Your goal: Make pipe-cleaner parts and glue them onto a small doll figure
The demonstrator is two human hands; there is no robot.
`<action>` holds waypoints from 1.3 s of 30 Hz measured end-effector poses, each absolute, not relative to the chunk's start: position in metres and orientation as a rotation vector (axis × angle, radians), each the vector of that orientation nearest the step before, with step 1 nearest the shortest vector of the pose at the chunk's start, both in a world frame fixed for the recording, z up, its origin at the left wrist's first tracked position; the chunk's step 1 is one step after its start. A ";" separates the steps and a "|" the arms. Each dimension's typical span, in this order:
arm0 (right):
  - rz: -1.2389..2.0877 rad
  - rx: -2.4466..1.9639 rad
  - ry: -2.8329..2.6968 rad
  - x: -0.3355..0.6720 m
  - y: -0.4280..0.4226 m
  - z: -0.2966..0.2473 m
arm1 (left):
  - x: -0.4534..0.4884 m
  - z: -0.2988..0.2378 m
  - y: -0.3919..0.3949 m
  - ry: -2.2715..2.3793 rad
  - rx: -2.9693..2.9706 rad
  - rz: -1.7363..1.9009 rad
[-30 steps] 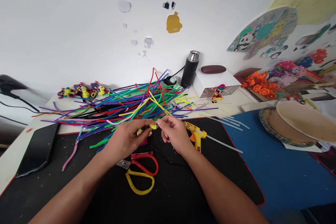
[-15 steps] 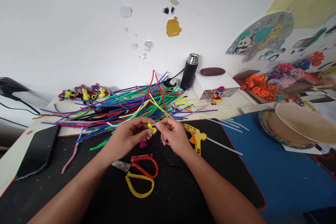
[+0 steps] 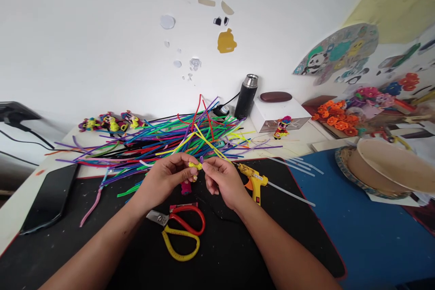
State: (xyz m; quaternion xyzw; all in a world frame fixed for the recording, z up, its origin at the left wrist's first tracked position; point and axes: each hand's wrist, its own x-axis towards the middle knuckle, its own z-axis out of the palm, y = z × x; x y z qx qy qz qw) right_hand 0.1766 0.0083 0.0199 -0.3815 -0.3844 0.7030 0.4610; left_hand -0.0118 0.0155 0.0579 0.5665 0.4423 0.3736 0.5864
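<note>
A small yellow pipe-cleaner piece (image 3: 195, 166) sits dead centre, pinched from both sides just above the black mat (image 3: 68, 253). The left hand (image 3: 166, 176) grips it with thumb and fingertips closed tight, and a pink bit (image 3: 186, 187) hangs below the same grip. The right hand (image 3: 220, 176) meets it from the other side, fingers curled in narrow on the yellow end, a yellow strand running up and away from the pinch. Below the hands, red-and-yellow scissors (image 3: 183, 231) lie flat on the mat, blades pointing left. Just beside the right wrist rests a yellow glue gun (image 3: 253, 179), with clear glue sticks (image 3: 292, 189) trailing off to the right. Behind the hands, a big heap of coloured pipe cleaners (image 3: 159, 138) sprawls over the worktop (image 3: 299, 142). At the far left edge lies a dark phone (image 3: 47, 197); at the back stand a black flask (image 3: 246, 96) and a white box (image 3: 278, 111).
</note>
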 end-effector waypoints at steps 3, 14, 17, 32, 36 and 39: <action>1.718 -0.936 -0.953 0.176 0.009 0.019 | -0.012 0.057 0.016 1.036 1.313 0.856; 1.669 -0.923 -0.927 0.169 0.005 0.017 | -0.004 0.051 0.016 1.060 1.235 0.937; 1.646 -0.911 -0.925 0.167 0.003 0.015 | 0.001 0.051 0.014 1.087 1.217 0.975; 1.660 -0.940 -0.868 0.164 0.003 0.008 | 0.004 0.048 0.014 1.100 1.216 0.966; 1.691 -0.926 -0.858 0.164 0.001 0.010 | 0.004 0.047 0.014 1.094 1.180 0.994; 1.714 -0.918 -0.858 0.164 0.001 0.011 | 0.003 0.049 0.014 1.095 1.192 1.002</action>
